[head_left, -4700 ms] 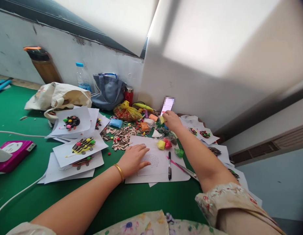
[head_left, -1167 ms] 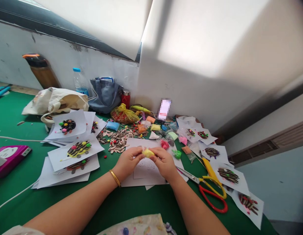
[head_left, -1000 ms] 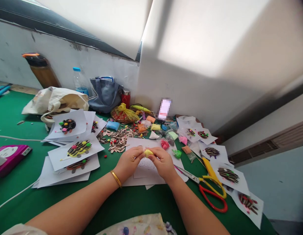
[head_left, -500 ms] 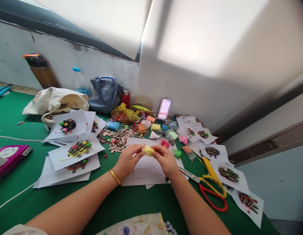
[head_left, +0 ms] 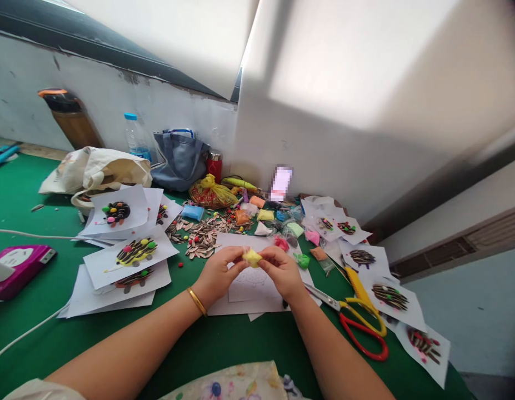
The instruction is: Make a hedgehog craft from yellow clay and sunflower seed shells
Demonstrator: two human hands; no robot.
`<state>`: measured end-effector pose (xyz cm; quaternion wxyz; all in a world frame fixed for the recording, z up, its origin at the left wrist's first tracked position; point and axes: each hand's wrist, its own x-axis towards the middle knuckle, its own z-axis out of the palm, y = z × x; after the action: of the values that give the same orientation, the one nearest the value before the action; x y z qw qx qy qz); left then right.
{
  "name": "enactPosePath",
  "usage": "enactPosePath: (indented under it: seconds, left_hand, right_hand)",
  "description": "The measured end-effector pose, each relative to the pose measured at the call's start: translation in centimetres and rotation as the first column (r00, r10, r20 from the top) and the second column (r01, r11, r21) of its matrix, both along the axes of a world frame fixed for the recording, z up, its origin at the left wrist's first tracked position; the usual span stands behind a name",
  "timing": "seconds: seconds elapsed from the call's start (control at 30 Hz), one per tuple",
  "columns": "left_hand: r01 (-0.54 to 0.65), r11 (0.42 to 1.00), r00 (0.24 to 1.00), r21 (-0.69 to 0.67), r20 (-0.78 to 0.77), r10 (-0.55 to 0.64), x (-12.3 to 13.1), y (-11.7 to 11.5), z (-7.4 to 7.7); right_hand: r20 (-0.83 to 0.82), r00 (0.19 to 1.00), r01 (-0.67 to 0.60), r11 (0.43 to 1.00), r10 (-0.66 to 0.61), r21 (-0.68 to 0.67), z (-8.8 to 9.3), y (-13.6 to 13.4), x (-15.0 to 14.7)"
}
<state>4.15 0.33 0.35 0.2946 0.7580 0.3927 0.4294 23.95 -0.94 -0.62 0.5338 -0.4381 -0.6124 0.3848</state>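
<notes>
Between my two hands is a small clear bag of yellow modelling clay (head_left: pixel 253 257). My left hand (head_left: pixel 219 272), with a gold bangle at the wrist, pinches its left side. My right hand (head_left: pixel 283 271) pinches the right side with thumb and fingers. Both hands are above a white sheet (head_left: pixel 249 280) with a faint outline drawing, partly hidden by my fingers. Just beyond lie sunflower seeds (head_left: pixel 203 236) and several small bags of coloured clay, among them a green one (head_left: pixel 301 260) and a red one (head_left: pixel 281 243).
Scissors with red and yellow handles (head_left: pixel 363 328) lie right of my right forearm. Seed-decorated sheets are stacked at left (head_left: pixel 132 255) and spread at right (head_left: pixel 394 300). A cloth bag (head_left: pixel 94 172), blue bag (head_left: pixel 180 158), bottle (head_left: pixel 136 139) and phone (head_left: pixel 281 183) stand along the back.
The yellow clay bag has changed shape slightly between my fingers. Both hands keep their pinch in nearly the same place.
</notes>
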Motion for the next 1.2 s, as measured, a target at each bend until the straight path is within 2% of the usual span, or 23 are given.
enactPosePath:
  seconds: [0.13, 0.23, 0.4, 0.47, 0.63, 0.73, 0.93, 1.13, 1.2]
  left_hand:
    - [0.016, 1.0, 0.999, -0.004, -0.031, -0.016, 0.2, 0.0, -0.4]
    - [-0.002, 1.0, 0.999, -0.022, -0.039, 0.001, 0.2, 0.1, -0.5]
    - [-0.105, 0.986, 0.989, -0.126, 0.091, 0.117, -0.1, 0.8, -1.1]
    - [-0.128, 0.976, 0.977, -0.175, 0.147, 0.154, -0.2, 1.0, -1.3]
    - [-0.091, 0.989, 0.983, -0.118, 0.145, 0.108, 0.1, 0.6, -0.9]
    - [-0.085, 0.992, 0.983, -0.096, 0.154, 0.1, 0.2, 0.3, -0.4]
    - [-0.034, 0.986, 0.972, -0.161, 0.224, 0.07, 0.0, 0.7, -0.1]
    - [0.006, 0.996, 0.987, -0.089, 0.158, 0.009, -0.3, 0.9, -0.5]
    - [0.004, 0.998, 0.992, -0.067, 0.126, 0.004, -0.3, 0.8, -0.4]
  right_hand:
    - [0.134, 0.991, 0.013, 0.997, -0.022, 0.072, 0.2, -0.3, -0.3]
    - [0.17, 0.985, 0.017, 0.998, -0.027, 0.061, 0.1, -0.3, -0.4]
    - [-0.01, 0.999, 0.052, 0.991, -0.054, -0.12, -0.2, 0.0, -0.2]
    - [-0.033, 0.998, 0.04, 0.98, -0.048, -0.193, -0.1, 0.0, -0.2]
    - [-0.006, 1.0, -0.008, 0.959, 0.007, -0.282, 0.4, -0.3, -0.5]
    - [0.004, 1.0, 0.028, 0.963, -0.028, -0.267, 0.8, -0.3, -0.4]
    - [0.012, 0.998, 0.066, 0.994, -0.065, -0.089, 0.8, -0.2, 0.1]
    - [-0.162, 0.983, 0.068, 0.992, -0.085, -0.106, 0.3, 0.1, 0.0]
    - [-0.174, 0.98, 0.076, 0.992, -0.093, -0.102, 0.2, 0.1, 0.0]
